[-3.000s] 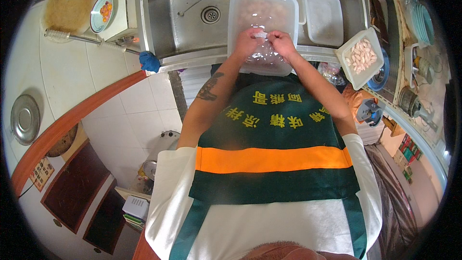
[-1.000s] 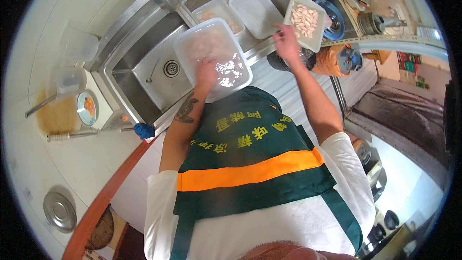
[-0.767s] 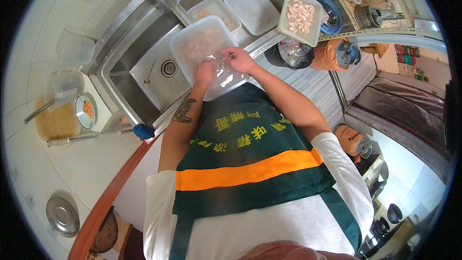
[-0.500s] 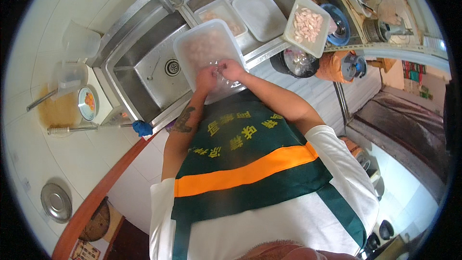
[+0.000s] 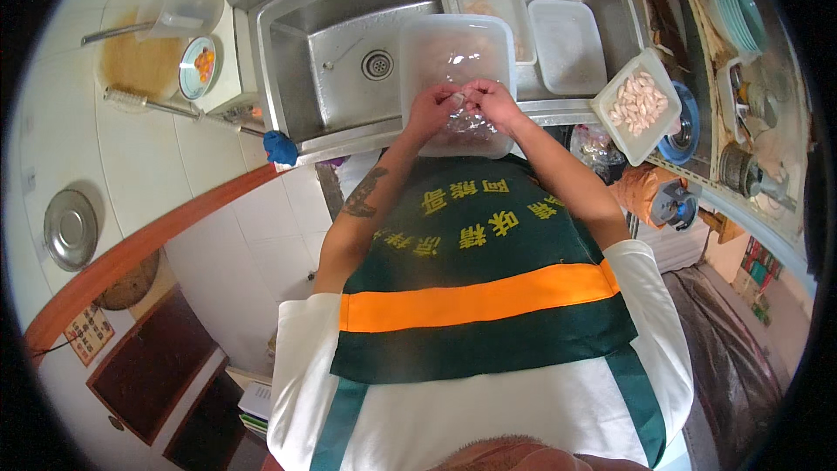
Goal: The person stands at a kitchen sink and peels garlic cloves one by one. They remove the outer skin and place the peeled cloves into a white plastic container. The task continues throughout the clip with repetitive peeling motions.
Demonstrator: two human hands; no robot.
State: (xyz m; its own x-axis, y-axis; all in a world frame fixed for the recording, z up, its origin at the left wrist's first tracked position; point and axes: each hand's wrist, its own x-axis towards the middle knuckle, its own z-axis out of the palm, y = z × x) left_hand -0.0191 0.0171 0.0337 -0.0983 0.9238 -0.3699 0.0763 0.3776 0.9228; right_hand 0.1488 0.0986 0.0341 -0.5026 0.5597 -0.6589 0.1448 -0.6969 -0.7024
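Observation:
Over a large translucent plastic tub (image 5: pixel 458 28), both of my hands meet with fingertips pinched together. The tub rests across the sink's front edge and holds shiny liquid with blurred pinkish pieces beneath. My left hand (image 5: pixel 433 111) is closed on a small pale piece (image 5: pixel 459 98), mostly covered by the fingers. Touching it from the other side, my right hand (image 5: pixel 491 105) has its thumb and fingers pinched at the same piece. What exactly the piece is, I cannot make out. To the right, a white rectangular container (image 5: pixel 610 128) holds several pale pink pieces (image 5: pixel 639 103).
Behind the tub is a double steel sink (image 5: pixel 349 30) with a drain (image 5: pixel 377 64). Its right basin holds a white tray (image 5: pixel 567 48) and a container of pinkish pieces (image 5: pixel 520 17). A blue basin (image 5: pixel 689 126) and shelving stand right; a small bowl (image 5: pixel 199 67) sits left.
The whole view has turned, so the sink now lies nearly level across the top. My hands remain over the tub, fingertips closer together, with a small pale piece showing between them.

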